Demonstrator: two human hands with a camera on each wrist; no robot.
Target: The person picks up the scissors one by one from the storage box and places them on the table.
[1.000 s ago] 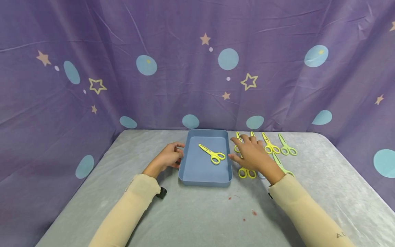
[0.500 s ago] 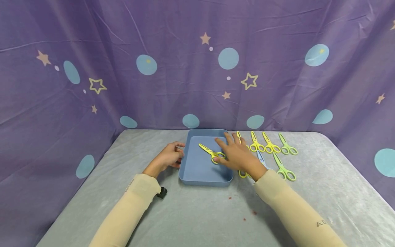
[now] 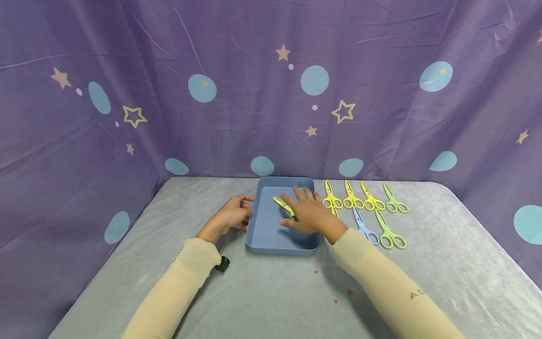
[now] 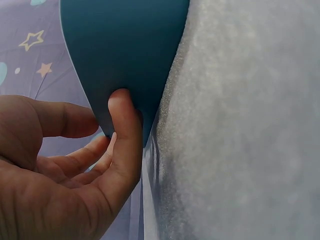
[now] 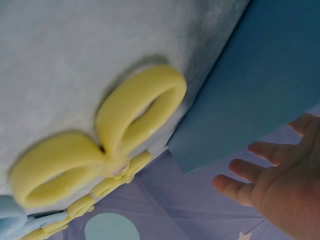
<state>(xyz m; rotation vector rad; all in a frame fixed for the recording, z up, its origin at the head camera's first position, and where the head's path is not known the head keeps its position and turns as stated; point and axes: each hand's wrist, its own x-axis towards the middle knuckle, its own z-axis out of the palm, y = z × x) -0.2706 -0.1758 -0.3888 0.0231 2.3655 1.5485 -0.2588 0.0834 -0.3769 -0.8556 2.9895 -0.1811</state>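
A blue rectangular tray (image 3: 267,240) stands on the table with one pair of yellow scissors (image 3: 281,204) lying in it. My right hand (image 3: 312,214) is over the tray's right half, fingers spread, and covers the handles of those scissors. In the right wrist view, that hand (image 5: 285,182) has nothing between its fingers. At the tray's left side, my left hand (image 3: 230,214) touches the outer wall. The left wrist view shows its fingertips (image 4: 119,100) against the tray wall (image 4: 125,45), with the fingers loosely bent.
Right of the tray lie several yellow scissors (image 3: 348,188), blue scissors (image 3: 359,218) and green scissors (image 3: 382,222). One yellow pair (image 5: 142,90) is mostly hidden behind my right arm in the head view. Red marks (image 3: 349,292) spot the grey tablecloth. A purple curtain (image 3: 237,132) hangs behind.
My right hand has moved left from above the loose scissors to over the tray, uncovering the blue and green scissors. The left hand has stayed at the tray's left wall.
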